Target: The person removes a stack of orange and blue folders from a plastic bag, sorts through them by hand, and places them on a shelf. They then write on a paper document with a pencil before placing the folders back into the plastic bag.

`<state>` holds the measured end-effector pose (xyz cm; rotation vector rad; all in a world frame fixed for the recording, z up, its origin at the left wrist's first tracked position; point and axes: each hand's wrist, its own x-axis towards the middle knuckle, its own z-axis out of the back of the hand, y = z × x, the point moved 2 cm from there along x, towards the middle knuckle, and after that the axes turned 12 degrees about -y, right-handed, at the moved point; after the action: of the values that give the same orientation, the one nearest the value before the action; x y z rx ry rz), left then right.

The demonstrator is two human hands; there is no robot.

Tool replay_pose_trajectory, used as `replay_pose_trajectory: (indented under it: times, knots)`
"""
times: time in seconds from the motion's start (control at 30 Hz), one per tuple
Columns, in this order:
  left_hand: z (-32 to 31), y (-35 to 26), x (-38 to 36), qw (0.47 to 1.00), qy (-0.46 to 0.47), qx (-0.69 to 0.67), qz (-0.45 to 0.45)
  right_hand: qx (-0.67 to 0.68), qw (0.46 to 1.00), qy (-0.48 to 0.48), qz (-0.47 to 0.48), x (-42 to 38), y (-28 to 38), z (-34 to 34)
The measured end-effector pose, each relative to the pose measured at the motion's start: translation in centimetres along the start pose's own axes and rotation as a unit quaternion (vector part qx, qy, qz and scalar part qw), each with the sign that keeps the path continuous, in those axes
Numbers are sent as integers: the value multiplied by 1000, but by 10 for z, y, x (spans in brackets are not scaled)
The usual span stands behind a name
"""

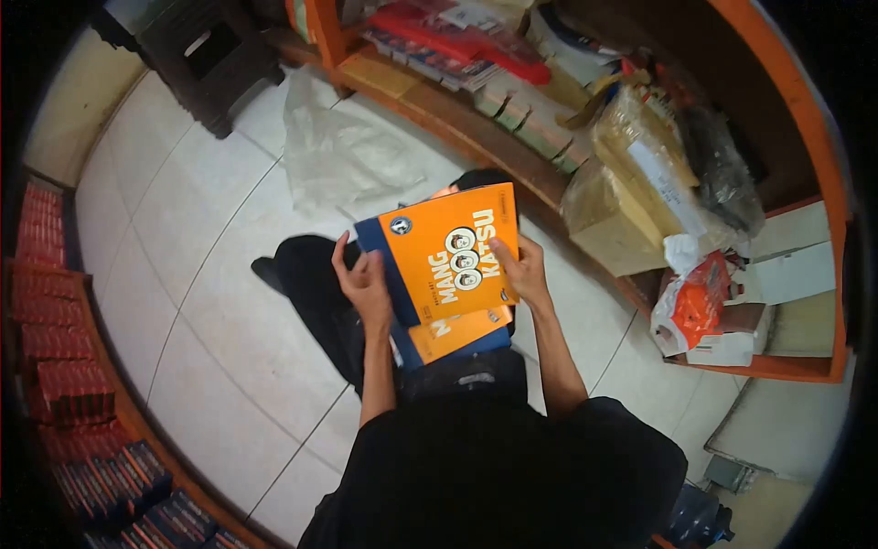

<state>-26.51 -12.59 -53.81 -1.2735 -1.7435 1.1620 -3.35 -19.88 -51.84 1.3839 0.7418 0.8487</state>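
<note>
An orange book (pixel 430 242) with a dark blue strip down its left side and the words "MANG KATSU" is held up over my lap. My right hand (pixel 521 273) grips it by the right edge, thumb on the front cover. At its left edge, my left hand (pixel 366 288) has its fingers raised and apart, overlapping the blue strip. A second orange and blue book (pixel 457 337) lies beneath it on my lap, mostly covered. Part of another orange item shows behind the top edge.
A clear plastic bag (pixel 338 156) lies on the white tiled floor (pixel 210 265). Ahead is an orange wooden shelf (pixel 439 110) with wrapped packages (pixel 631 201) and bags. A dark stool (pixel 197 55) stands upper left. Stacked books (pixel 78 389) line the left shelf.
</note>
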Motion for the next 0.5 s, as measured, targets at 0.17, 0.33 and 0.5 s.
replay_pose_trajectory:
  times: [0.17,0.33,0.5]
  knots:
    - [4,39,-18,939,136,272,-161,-29,997,7,67,146,26,7]
    - [10,44,-37,803,230,497,-236,193,970,-138,43,255,18,16]
    - [-5,13,-4,815,278,484,-154,-37,999,5,25,137,-2,-4]
